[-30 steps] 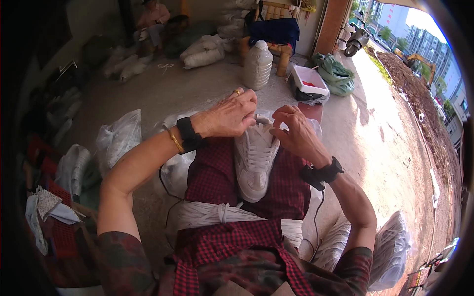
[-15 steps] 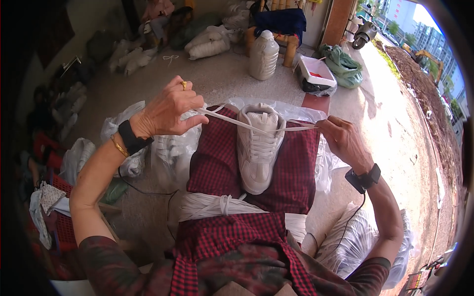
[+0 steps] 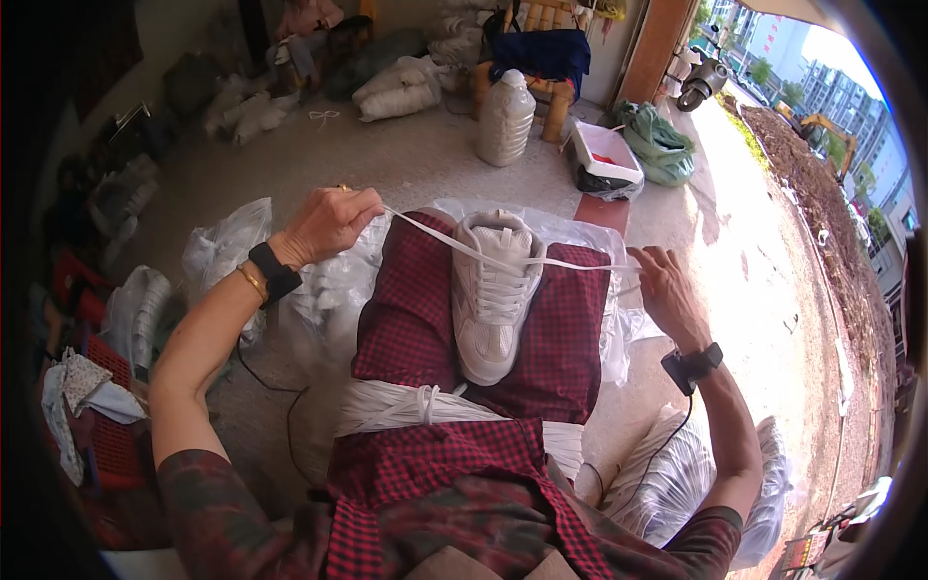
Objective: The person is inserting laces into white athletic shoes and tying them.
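One shoe, middle. Left hand at 10 o'clock, right hand at 3: two. Two wrist straps, 9 and 4. One jug, 12. One chair, 12. One white box, 1. One scooter, 1. One digger, 2. One red basket, 8.

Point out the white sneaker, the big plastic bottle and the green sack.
White sneaker (image 3: 500, 298), head view, on its lacing.
Plastic bottle (image 3: 503, 126), head view, on its body.
Green sack (image 3: 657, 145), head view, on its crumpled side.
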